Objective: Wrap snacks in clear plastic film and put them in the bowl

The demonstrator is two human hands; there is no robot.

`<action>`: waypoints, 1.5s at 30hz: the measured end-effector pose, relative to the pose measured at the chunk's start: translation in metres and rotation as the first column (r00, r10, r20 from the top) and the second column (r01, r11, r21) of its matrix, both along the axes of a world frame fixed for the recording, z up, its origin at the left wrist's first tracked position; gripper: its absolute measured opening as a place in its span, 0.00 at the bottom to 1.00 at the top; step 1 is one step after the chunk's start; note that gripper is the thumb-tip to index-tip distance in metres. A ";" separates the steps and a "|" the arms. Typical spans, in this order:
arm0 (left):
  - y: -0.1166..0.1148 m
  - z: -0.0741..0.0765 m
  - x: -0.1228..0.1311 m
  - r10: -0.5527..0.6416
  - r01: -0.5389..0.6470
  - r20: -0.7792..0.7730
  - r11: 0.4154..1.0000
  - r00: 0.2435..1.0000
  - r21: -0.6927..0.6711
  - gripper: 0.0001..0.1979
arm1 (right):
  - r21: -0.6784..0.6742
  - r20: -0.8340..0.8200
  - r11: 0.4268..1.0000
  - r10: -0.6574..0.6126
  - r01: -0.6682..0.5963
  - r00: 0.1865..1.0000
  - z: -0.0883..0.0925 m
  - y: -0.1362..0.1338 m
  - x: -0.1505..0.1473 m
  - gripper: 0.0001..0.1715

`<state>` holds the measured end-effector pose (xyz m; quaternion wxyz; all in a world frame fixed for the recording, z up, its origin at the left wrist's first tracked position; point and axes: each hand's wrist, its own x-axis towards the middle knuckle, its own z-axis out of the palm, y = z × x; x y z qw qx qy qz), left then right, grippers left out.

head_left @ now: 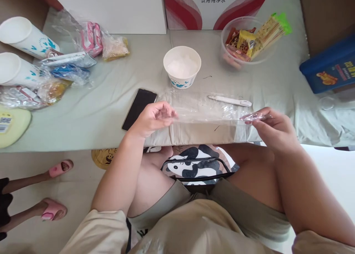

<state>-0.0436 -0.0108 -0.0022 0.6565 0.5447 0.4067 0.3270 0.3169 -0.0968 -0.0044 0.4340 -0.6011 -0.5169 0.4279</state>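
A strip of clear plastic film [206,115] stretches between my two hands above the table's near edge. My left hand [156,117] pinches its left end with thumb and fingers together. At the other end, my right hand [270,126] grips a bunched-up part of the film. Just beyond it lies a white utility knife [230,100]. A black phone [140,108] rests on the cloth, partly behind my left hand. Farther back stands a white paper bowl [182,67] with blue leaf prints and white contents that I cannot identify.
A clear plastic tub [266,60] of packaged snacks stands at the back right, near a blue package [330,65]. Paper cups [16,30] lie tilted at left among wrapped packets [91,39]. Large boxes [111,10] line the back. Another person's pink-sandaled feet [54,209] show at lower left.
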 end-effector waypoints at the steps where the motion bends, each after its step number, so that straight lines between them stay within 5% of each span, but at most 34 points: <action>1: 0.001 -0.002 0.001 0.013 -0.012 0.050 1.000 0.999 -0.021 0.19 | 0.038 -0.090 0.998 -0.037 0.041 0.995 -0.001 0.001 -0.001 0.15; 5: 0.003 -0.006 0.006 0.075 -0.060 0.182 0.994 0.980 -0.089 0.19 | 0.141 -0.305 0.971 -0.142 0.192 0.942 -0.006 0.009 -0.005 0.16; 9: 0.002 -0.008 0.011 0.063 -0.035 0.206 0.990 0.977 -0.136 0.19 | 0.149 -0.328 0.954 -0.200 0.259 0.923 -0.008 0.018 -0.010 0.19; 13: 0.000 -0.012 0.020 0.057 -0.049 0.077 0.993 0.995 -0.104 0.17 | 0.110 -0.237 0.953 -0.250 0.282 0.939 -0.007 0.022 -0.018 0.20; 20: 0.003 -0.010 0.035 0.283 -0.285 -0.039 0.952 0.958 -0.114 0.14 | -0.047 -0.213 0.942 -0.334 0.331 0.918 -0.007 0.025 -0.024 0.18; 25: 0.006 -0.010 0.032 0.360 -0.368 -0.093 0.925 0.929 -0.096 0.11 | -0.069 -0.091 0.978 -0.201 0.195 0.975 -0.013 0.015 -0.020 0.27; 30: 0.005 -0.014 0.027 0.325 -0.318 -0.188 0.946 0.927 0.069 0.12 | -0.007 0.008 0.983 -0.182 0.182 0.983 -0.014 0.011 -0.023 0.28; 36: 0.005 -0.018 0.024 0.254 -0.229 -0.293 0.966 0.922 0.117 0.09 | -0.083 0.167 0.974 -0.196 0.212 0.966 -0.003 0.012 -0.030 0.40; 45: 0.010 -0.018 0.020 0.314 -0.290 -0.289 0.949 0.904 0.125 0.05 | -0.095 0.318 0.974 -0.164 0.204 0.934 -0.001 0.009 -0.030 0.15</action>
